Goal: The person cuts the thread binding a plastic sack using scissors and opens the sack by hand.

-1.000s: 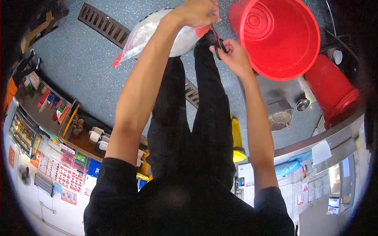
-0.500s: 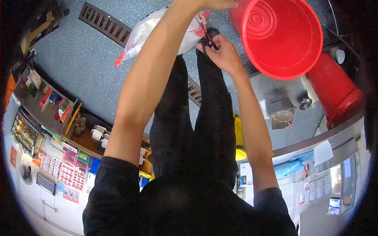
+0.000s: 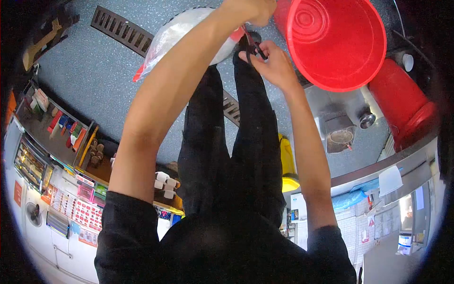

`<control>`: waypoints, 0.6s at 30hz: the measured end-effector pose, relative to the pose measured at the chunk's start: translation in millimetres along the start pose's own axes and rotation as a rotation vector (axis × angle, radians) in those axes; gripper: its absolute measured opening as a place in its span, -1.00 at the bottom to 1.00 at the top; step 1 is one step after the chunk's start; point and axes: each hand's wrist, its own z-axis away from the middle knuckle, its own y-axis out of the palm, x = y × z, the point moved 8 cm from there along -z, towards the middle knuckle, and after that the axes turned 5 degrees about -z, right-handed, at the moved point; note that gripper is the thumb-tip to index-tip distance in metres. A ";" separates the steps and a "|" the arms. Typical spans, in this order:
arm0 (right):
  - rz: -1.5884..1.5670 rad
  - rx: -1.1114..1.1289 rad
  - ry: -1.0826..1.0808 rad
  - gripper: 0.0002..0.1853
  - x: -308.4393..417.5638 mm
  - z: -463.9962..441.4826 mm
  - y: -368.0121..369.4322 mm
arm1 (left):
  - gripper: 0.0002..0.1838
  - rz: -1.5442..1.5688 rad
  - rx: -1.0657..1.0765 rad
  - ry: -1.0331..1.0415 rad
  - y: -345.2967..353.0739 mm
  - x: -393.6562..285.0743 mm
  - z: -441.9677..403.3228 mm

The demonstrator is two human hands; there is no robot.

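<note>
My right hand (image 3: 274, 64) is closed around the dark handles of a pair of scissors (image 3: 258, 50). Their blades point up toward the red-marked end of a white, clear-wrapped plastic bag (image 3: 184, 38) on the floor by my feet. At the top edge, my left hand (image 3: 255, 10) reaches over the bag's end with its fingers curled in; what they hold is hidden. My left forearm covers part of the bag. Just right of both hands stands a large red bucket (image 3: 336, 87), its inside facing me.
A slotted drain cover (image 3: 122, 31) lies in the speckled floor at upper left, with another between my legs. To the right are a red bin (image 3: 402, 106) and a metal surface with a strainer basket (image 3: 339, 132). A yellow container (image 3: 286, 161) is beside my right leg.
My left hand has drawn back a little, its outstretched fingers now curled. The scissors in my right hand have turned slightly and stay near the bag's end.
</note>
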 end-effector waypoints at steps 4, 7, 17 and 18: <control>-0.043 -0.020 -0.014 -0.30 -3.1 -1.1 -5.6 | -0.69 0.162 0.026 0.122 -9.6 -0.3 -5.0; -0.077 -0.014 -0.028 -0.39 -1.9 -1.4 -4.8 | -0.75 0.250 0.065 0.164 -14.7 0.2 -3.8; -0.261 -0.023 -0.040 -0.41 -22.0 -15.0 16.6 | -0.74 0.370 -0.025 0.339 -11.7 -4.7 0.3; -0.275 -0.034 -0.034 -0.42 -24.3 -14.4 20.6 | -0.74 0.370 -0.033 0.333 -11.7 -4.7 0.7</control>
